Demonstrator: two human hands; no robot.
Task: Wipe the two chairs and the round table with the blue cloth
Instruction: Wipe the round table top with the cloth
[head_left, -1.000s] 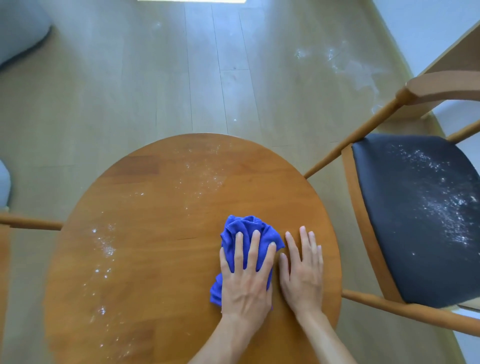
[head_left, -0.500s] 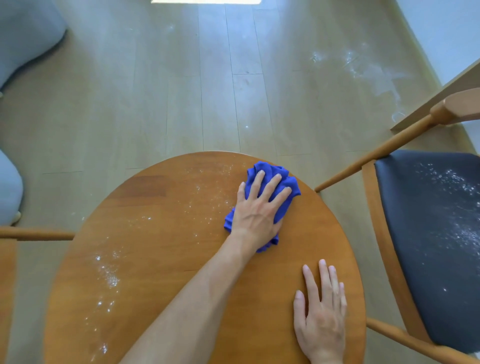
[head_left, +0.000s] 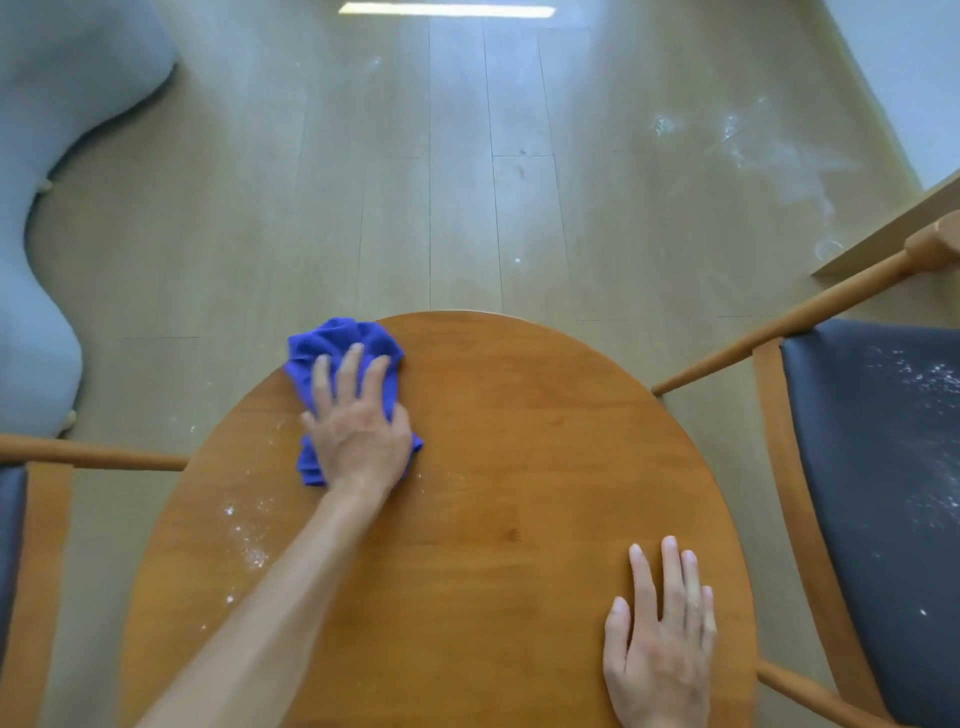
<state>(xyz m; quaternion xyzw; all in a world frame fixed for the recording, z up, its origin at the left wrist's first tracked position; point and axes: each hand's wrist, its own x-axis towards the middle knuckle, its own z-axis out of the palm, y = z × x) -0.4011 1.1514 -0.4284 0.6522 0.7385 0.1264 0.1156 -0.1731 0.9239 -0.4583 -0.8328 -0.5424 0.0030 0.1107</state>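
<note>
The round wooden table (head_left: 545, 441) fills the lower middle of the head view. My left hand (head_left: 358, 426) presses the crumpled blue cloth (head_left: 343, 343) flat against the table's far left edge, fingers straight. My right hand (head_left: 660, 639) rests flat on the table near its front right. White powder (head_left: 249, 540) dusts the table's left side. A wooden chair with a dark seat (head_left: 878, 493) stands to the right, its seat speckled with white powder. Part of a second chair (head_left: 36, 519) shows at the left edge.
A pale blue upholstered seat (head_left: 47, 208) stands at the far left on the wooden floor. White powder smears (head_left: 769, 156) mark the floor at the far right. A wooden board (head_left: 883, 234) lies beside the right chair's back.
My left hand has swept the blue cloth from the table's near middle up to the far edge, then leftwards. My right hand has stayed flat on the table's right side.
</note>
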